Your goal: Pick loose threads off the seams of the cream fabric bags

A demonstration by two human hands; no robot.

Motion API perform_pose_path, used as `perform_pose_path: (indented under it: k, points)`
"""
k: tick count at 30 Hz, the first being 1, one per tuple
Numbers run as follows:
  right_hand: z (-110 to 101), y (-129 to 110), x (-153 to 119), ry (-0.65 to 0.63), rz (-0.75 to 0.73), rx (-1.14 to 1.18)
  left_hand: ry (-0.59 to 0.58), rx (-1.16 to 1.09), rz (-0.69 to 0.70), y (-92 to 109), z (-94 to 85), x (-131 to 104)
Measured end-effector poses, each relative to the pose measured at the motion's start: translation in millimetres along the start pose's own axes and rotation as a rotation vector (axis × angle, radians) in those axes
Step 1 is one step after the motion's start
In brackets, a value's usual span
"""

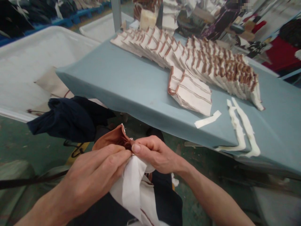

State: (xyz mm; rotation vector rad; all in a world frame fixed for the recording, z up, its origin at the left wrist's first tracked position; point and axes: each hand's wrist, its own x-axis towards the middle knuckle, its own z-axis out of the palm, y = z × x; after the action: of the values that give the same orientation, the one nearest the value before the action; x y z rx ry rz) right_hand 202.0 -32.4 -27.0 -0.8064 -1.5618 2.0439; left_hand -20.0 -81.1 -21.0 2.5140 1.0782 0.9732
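Close together over my lap, both hands pinch a sewn fabric piece (pixel 147 191) that is off-white with brown trim. My left hand (pixel 94 172) has its fingers closed on the gathered edge. My right hand (pixel 154 152) grips the same edge, thumb on top, just beside the left fingertips. A brown flap of the piece (pixel 110 137) rises behind the left fingers. From between the hands hangs a white fabric strip (pixel 133 182). The exact spot that the fingertips press is partly hidden.
A blue-covered table (pixel 105 81) bears rows of stacked off-white bundles with brown edging (pixel 164 47). One separate folded bundle (pixel 191 92), a short white strip (pixel 208 119) and long white strips (pixel 244 125) lie nearer. A white bin (pixel 54 37) and dark blue cloth (pixel 70 117) are at left.
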Motion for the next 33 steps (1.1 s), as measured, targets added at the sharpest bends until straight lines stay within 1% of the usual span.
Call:
perform_pose_path:
  k: [2, 5, 6, 8, 9, 11, 13, 15, 17, 19, 21, 24, 26, 27, 30, 33]
  points:
    - [-7, -12, -1, -0.016, -0.102, -0.262, -0.002, 0.039, 0.042, -2, -0.1, 2]
    - [-13, -30, -2, -0.015, -0.225, -0.663, -0.028, 0.065, 0.106, -10, 2.4, -4]
    - [-13, -34, -3, -0.017, -0.236, -0.742, -0.035, 0.070, 0.119, -12, 3.7, -7]
    - [-12, -38, -5, -0.025, -0.216, -0.777, -0.051, 0.089, 0.136, -16, 6.2, -12]
    - [-11, -38, -6, -0.026, -0.191, -0.745, -0.058, 0.096, 0.143, -16, 7.4, -13]
    - [-10, -33, -8, -0.011, -0.120, -0.609, -0.063, 0.115, 0.149, -15, 9.8, -12]
    - [-8, -24, -10, 0.029, -0.030, -0.398, -0.044, 0.148, 0.147, -12, 13.0, -9]
    - [-7, -14, -10, 0.063, 0.067, -0.139, -0.018, 0.184, 0.137, -9, 17.3, -5]
    - [-5, -3, -8, 0.065, 0.146, 0.103, 0.010, 0.208, 0.131, -7, 22.6, -3]
    - [-3, 8, -5, 0.065, 0.200, 0.274, 0.029, 0.205, 0.112, -7, 28.0, -1]
    - [-2, 17, -2, 0.078, 0.246, 0.379, 0.027, 0.185, 0.095, -7, 32.1, -1]
    - [-3, 22, 0, 0.072, 0.283, 0.495, 0.037, 0.153, 0.081, -5, 33.9, 1]
    - [-5, 18, -2, 0.057, 0.261, 0.534, 0.050, 0.111, 0.053, -2, 31.7, 4]
    - [-6, 14, -4, 0.058, 0.239, 0.527, 0.047, 0.087, 0.013, -1, 29.8, 5]
    - [-9, 0, -9, 0.066, 0.173, 0.413, 0.031, 0.029, -0.151, 3, 22.0, 11]
    - [-12, -8, -13, 0.060, 0.110, 0.272, -0.054, -0.134, -0.242, 4, 14.0, 17]
